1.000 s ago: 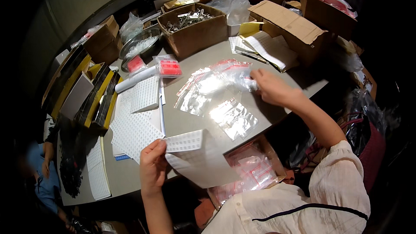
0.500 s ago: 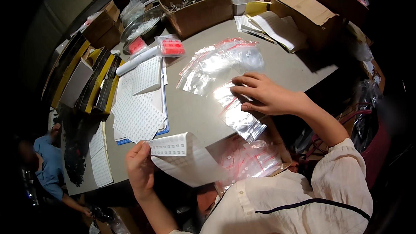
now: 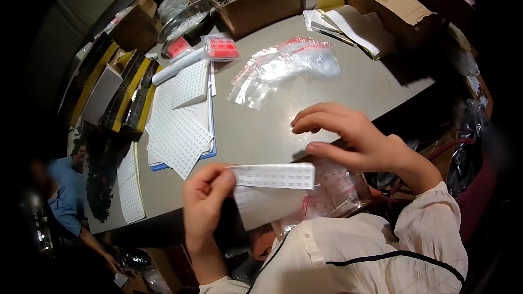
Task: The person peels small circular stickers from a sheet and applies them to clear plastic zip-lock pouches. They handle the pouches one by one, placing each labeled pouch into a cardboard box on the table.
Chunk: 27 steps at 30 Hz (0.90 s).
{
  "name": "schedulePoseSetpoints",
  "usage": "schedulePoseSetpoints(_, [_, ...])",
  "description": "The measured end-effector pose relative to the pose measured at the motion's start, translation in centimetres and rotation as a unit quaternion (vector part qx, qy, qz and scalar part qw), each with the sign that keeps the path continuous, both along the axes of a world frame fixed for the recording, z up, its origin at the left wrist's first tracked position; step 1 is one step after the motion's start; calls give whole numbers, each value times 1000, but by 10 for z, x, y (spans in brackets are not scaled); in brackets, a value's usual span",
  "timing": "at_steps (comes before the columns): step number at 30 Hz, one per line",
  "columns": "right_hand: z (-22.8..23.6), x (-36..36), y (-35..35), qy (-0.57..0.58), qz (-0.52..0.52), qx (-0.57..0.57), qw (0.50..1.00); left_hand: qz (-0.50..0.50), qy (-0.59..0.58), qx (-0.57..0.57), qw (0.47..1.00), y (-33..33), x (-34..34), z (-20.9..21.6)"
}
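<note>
Pinched between thumb and fingers of my left hand (image 3: 207,201) is a white sheet of stickers (image 3: 275,177), its top strip folded over and printed with small marks. The sheet hangs in front of my body, below the table edge. My right hand (image 3: 351,135) hovers by that edge, thumb and fingers apart, holding nothing I can see. Beneath it, a box of clear zip bags (image 3: 332,190) with red lines sits near my lap, partly covered by the sheet and hand. Farther up the table lies a fan of clear zip bags (image 3: 283,71) with red seals.
Sticker sheets (image 3: 180,136) lie on a blue clipboard (image 3: 212,125) at left, beside black-and-yellow boxes (image 3: 128,90). Behind stand a carton of metal parts (image 3: 256,8), a bowl of small clear pieces (image 3: 185,24) and papers (image 3: 357,27). A co-worker in blue (image 3: 71,190) is at far left.
The zip bags that lay under my right hand have left the tabletop. That hand has drawn nearer to me, and my left hand has brought the sticker sheet rightward.
</note>
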State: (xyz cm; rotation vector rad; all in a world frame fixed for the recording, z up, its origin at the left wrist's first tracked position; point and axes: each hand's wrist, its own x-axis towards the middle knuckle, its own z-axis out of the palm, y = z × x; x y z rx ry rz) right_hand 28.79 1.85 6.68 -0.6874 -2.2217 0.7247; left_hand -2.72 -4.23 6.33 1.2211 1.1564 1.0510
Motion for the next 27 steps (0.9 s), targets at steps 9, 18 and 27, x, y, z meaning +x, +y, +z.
schedulePoseSetpoints(9, [3,-42,0,-42,-18,10,999,-8,165,137,977,13,59,-3])
schedulePoseSetpoints(18, [-17,-53,0,-21,-118,100,988,-4,96,76,992,34,65,-19])
schedulePoseSetpoints(27, [-35,-59,7,-88,-169,319,928,-58,-41,-42,997,61,60,-28])
